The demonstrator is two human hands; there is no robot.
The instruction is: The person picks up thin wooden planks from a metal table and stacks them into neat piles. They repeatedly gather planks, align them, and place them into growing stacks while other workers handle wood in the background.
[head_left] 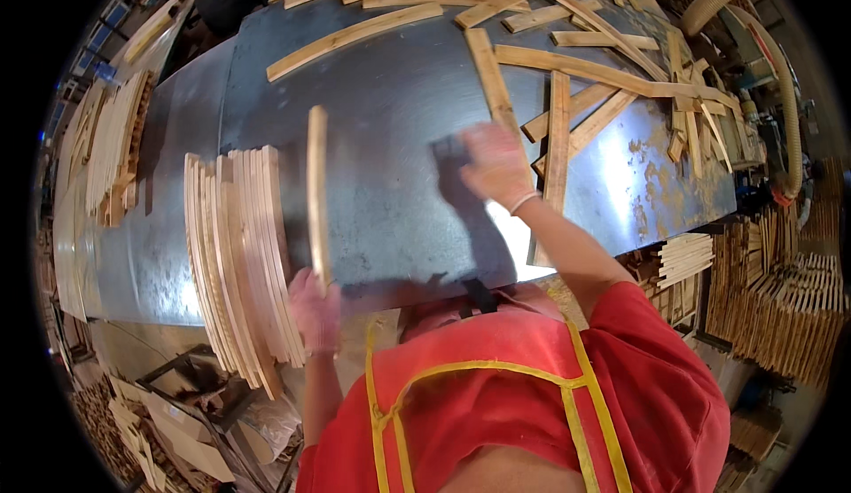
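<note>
One curved wooden slat [316, 196] gripped by left hand [314, 309]; right hand [495, 167] blurred, grip unclear

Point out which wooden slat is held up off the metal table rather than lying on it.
The single slat gripped at its near end by the left hand. It stands apart, beside the neat stack of curved slats; the others lie scattered.

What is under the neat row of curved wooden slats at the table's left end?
The curved slats rest on the grey metal tabletop; their lower ends overhang its near edge. The left hand holds one slat beside them. The surface directly beneath them is covered.
</note>
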